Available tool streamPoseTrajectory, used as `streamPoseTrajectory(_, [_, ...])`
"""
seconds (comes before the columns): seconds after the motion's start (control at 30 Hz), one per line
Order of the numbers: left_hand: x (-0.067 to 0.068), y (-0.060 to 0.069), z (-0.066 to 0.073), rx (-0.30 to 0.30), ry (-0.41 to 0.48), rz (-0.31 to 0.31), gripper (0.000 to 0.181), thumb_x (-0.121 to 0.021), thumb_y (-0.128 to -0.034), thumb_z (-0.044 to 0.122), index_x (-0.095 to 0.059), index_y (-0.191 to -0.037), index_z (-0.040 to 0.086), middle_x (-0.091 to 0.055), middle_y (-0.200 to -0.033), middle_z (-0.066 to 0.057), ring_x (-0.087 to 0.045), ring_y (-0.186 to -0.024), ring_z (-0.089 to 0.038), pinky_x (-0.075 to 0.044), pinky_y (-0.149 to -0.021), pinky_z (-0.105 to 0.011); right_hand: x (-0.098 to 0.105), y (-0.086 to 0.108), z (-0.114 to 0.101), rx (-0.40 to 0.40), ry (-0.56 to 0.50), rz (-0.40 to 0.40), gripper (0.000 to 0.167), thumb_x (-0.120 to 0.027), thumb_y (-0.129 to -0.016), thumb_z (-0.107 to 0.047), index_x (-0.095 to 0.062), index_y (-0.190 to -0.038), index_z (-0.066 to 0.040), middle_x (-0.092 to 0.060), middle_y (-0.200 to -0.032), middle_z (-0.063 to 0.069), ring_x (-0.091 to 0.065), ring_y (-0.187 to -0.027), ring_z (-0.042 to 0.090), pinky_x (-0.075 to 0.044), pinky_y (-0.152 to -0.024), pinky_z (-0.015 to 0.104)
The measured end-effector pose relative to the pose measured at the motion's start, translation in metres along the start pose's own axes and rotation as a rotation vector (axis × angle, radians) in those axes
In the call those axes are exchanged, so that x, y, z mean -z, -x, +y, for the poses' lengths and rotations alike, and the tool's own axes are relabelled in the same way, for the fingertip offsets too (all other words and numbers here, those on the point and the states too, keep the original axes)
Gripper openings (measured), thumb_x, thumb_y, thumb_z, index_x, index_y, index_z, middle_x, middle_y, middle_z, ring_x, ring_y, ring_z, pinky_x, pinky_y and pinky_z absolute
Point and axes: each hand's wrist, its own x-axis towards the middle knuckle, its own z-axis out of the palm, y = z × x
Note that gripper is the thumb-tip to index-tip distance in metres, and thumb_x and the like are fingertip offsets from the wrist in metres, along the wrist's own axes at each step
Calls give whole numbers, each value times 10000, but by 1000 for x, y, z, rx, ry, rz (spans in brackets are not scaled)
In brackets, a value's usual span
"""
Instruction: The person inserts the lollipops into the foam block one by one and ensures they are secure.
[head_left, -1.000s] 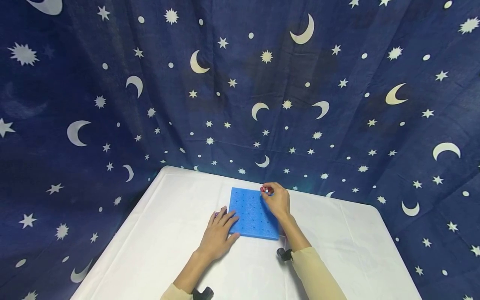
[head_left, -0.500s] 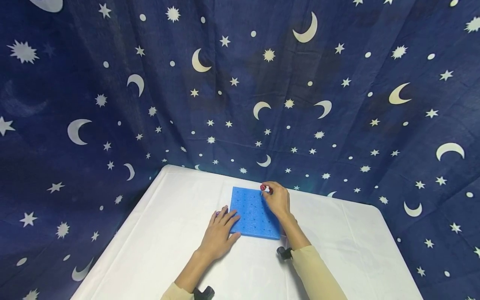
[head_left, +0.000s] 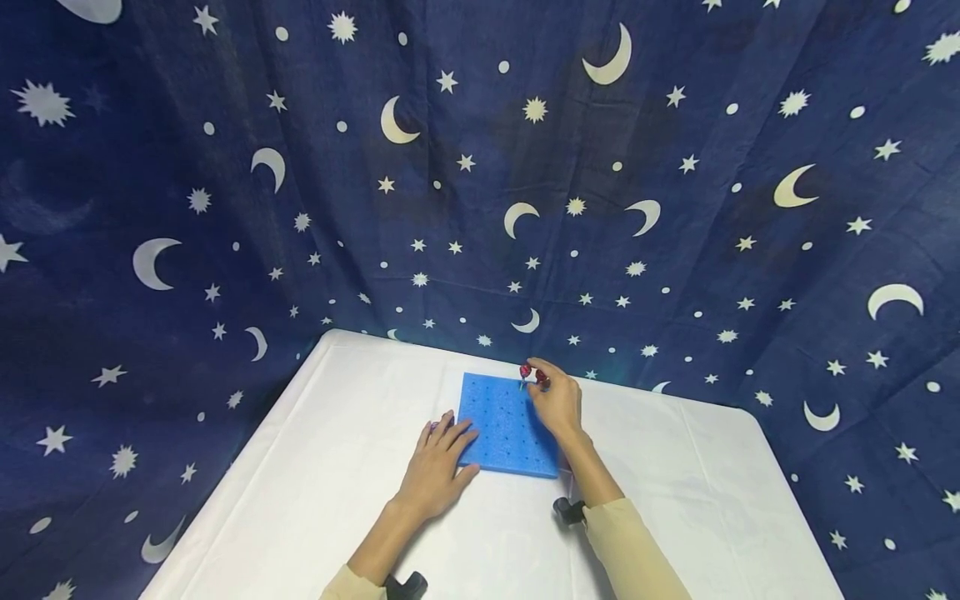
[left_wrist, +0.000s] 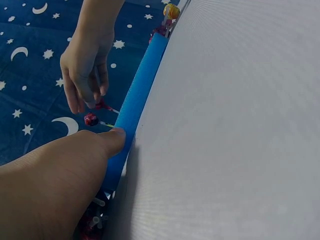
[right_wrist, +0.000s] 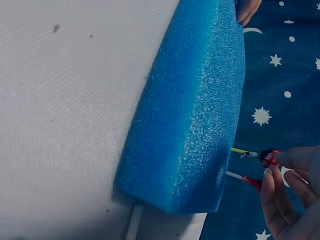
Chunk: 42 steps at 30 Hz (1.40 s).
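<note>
A blue foam block [head_left: 501,433] with several small holes lies on the white table. Two red-wrapped lollipops stand by their sticks near its far right corner: one lollipop [head_left: 525,371] shows clear of my fingers in the head view, the other red lollipop [right_wrist: 252,184] is beside my right fingers. My right hand [head_left: 557,402] is around these two with thumb and forefinger apart; whether a fingertip touches a wrapper, I cannot tell. My left hand [head_left: 437,475] rests along the block's left edge, fingers spread and thumb [left_wrist: 116,140] against the near side.
Lollipops with white sticks [left_wrist: 96,220] lie beneath my left hand, beside the block. A yellow-wrapped lollipop [left_wrist: 171,11] is past the block's other end. A dark blue cloth with moons and stars [head_left: 480,167] hangs behind the white table [head_left: 360,400].
My right fingers have let go of a red lollipop, which now stands upright in the foam, and have shifted slightly right. My left hand has stayed on the block's edge.
</note>
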Motion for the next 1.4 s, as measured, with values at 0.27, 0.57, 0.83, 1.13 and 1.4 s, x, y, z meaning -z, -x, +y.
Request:
streamPoseTrajectory(0.27, [1, 0, 1, -14, 24, 9, 575, -636, -1015, 450, -559, -1511, 170, -472, -1608, -74, -291, -1553, -376, -225, -1235, -640, 11, 10, -2, -16, -18, 21, 390, -803, -855, -9, -776, -1229, -120, -763, -1216, 63, -768, -917, 257, -621, -759, 456])
streamPoseTrajectory(0.57, [0, 0, 0, -1, 13, -11, 585, -616, -1020, 475, -543, -1526, 188, -450, -1626, -57, -274, -1562, -365, -202, -1248, -628, 30, 26, -1, -30, -58, 90, 257, -815, -858, -23, -815, -1105, -93, -797, -1029, 111, -773, -854, 280, -632, -689, 434])
streamPoseTrajectory(0.83, [0, 0, 0, -9, 18, 10, 584, -642, -1010, 459, -553, -1517, 182, -461, -1618, -58, -287, -1556, -368, -202, -1244, -636, 46, 42, -7, -57, -37, 110, 203, -829, -861, -50, -822, -1054, -113, -799, -937, 81, -766, -775, 249, -632, -673, 418])
streamPoseTrajectory(1.13, [-2, 1, 0, -7, 23, 10, 581, -651, -1007, 450, -558, -1512, 178, -464, -1615, -57, -282, -1557, -372, -208, -1241, -643, 58, 56, -4, -37, -55, 131, 170, -841, -848, -44, -827, -995, -128, -801, -932, 45, -760, -791, 198, -642, -691, 393])
streamPoseTrajectory(1.4, [0, 1, 0, -12, 28, 17, 580, -662, -1002, 438, -564, -1506, 168, -471, -1610, -67, -293, -1551, -380, -211, -1236, -652, 68, 70, 2, -55, -68, 138, 148, -829, -849, -42, -828, -954, -146, -797, -878, 4, -751, -760, 178, -641, -694, 442])
